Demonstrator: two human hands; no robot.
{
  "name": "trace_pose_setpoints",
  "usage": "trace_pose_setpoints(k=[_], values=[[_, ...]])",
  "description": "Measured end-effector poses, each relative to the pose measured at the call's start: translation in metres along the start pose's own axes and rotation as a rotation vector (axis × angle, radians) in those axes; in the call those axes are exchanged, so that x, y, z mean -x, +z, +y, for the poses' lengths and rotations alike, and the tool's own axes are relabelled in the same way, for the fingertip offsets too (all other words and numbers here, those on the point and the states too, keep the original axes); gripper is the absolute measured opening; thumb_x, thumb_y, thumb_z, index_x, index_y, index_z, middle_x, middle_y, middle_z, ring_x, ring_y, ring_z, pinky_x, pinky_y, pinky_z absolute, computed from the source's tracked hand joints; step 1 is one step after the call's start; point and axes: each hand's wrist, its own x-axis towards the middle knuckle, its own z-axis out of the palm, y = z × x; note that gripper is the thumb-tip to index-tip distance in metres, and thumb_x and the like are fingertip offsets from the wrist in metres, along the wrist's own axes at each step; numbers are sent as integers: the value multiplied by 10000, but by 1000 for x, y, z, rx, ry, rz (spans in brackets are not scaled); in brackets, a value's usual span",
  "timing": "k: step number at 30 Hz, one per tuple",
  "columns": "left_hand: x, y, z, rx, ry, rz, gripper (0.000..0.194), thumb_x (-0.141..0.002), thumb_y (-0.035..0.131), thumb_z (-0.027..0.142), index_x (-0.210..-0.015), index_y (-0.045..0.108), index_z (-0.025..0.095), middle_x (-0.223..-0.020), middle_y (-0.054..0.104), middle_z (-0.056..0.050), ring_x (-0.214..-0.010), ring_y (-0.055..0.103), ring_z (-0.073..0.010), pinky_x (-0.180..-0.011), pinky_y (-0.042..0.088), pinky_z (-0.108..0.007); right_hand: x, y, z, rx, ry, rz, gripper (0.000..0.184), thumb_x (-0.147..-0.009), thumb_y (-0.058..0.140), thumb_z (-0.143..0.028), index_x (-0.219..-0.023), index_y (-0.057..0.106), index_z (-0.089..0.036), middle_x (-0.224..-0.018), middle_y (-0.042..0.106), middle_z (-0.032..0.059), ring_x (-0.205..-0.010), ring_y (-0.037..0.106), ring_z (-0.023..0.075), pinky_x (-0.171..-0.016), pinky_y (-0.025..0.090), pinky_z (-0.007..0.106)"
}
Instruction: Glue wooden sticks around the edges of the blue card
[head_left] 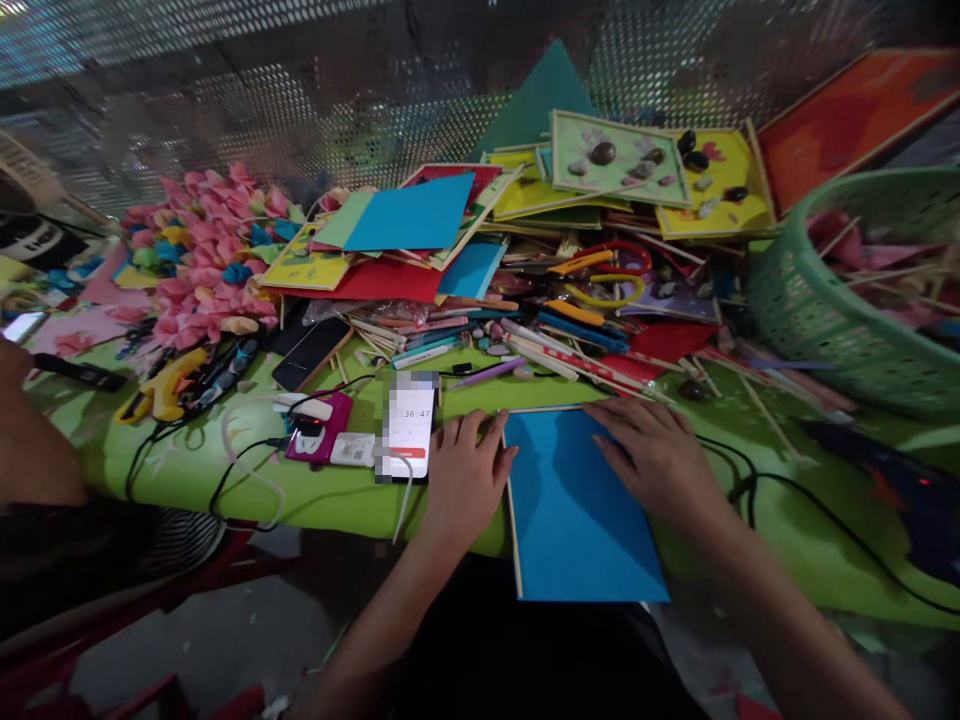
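Observation:
A blue card sheet [581, 510] lies in front of me, its near end reaching past the table edge. One thin wooden stick [514, 540] runs along its left side, and another thin stick [551, 408] lies along its top. My left hand [469, 475] rests at the upper left corner, fingers apart, with index finger and thumb by the stick. Across from it, my right hand [660, 455] lies with fingers stretched over the upper right corner. Beneath its fingers, the end of the top stick is hidden.
Left of the sheet are a lit phone [409, 430], a pink power strip [319, 430] and a yellow glue gun [169, 385]. Behind lie scissors [607, 285], sticks and framed cards [619, 160]. A green basket [840, 290] and a dark glue gun [900, 490] with its cable are right. Another person's arm [34, 440] shows left.

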Motion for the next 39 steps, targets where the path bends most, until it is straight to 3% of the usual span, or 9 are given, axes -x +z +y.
trace_pose_setpoints(k=[10, 17, 26, 35, 39], values=[[-2, -3, 1, 18, -29, -19, 411, -1080, 435, 422, -1431, 599, 286, -1289, 642, -90, -1125, 572, -287, -875, 475, -446, 1, -2, -3, 1, 8, -34, 392, -1039, 475, -300, -1350, 687, -191, -1280, 730, 138, -1155, 649, 336, -951, 475, 504], [0, 3, -6, 181, -48, 68, 472, -1108, 332, 417, -1486, 528, 215, -1325, 643, -102, -1174, 566, -264, -941, 457, -420, 3, -1, -3, -23, 43, 59, 408, -1047, 486, -315, -1387, 664, -178, -1309, 719, 138, -1173, 641, 349, -953, 489, 502], [-1, -1, 1, 32, -17, 18, 426, -1084, 411, 396, -1455, 585, 277, -1237, 623, -111, -1105, 562, -291, -887, 463, -438, 1, 1, -6, -34, -43, 5, 377, -1039, 507, -285, -1345, 690, -164, -1263, 708, 149, -1120, 635, 330, -915, 492, 478], [-4, 0, 0, -47, -9, 10, 401, -1080, 434, 367, -1442, 595, 300, -1245, 625, -99, -1096, 559, -275, -867, 470, -417, -1, 1, -8, -43, -21, -51, 387, -1034, 518, -293, -1374, 666, -184, -1307, 702, 130, -1192, 615, 326, -964, 475, 482], [-2, 1, -1, -31, 8, 23, 440, -1081, 430, 382, -1495, 544, 286, -1244, 618, -107, -1103, 556, -282, -880, 464, -426, 0, -1, -4, -72, 31, -8, 395, -1045, 497, -318, -1381, 665, -197, -1308, 709, 126, -1184, 621, 322, -964, 481, 476]])
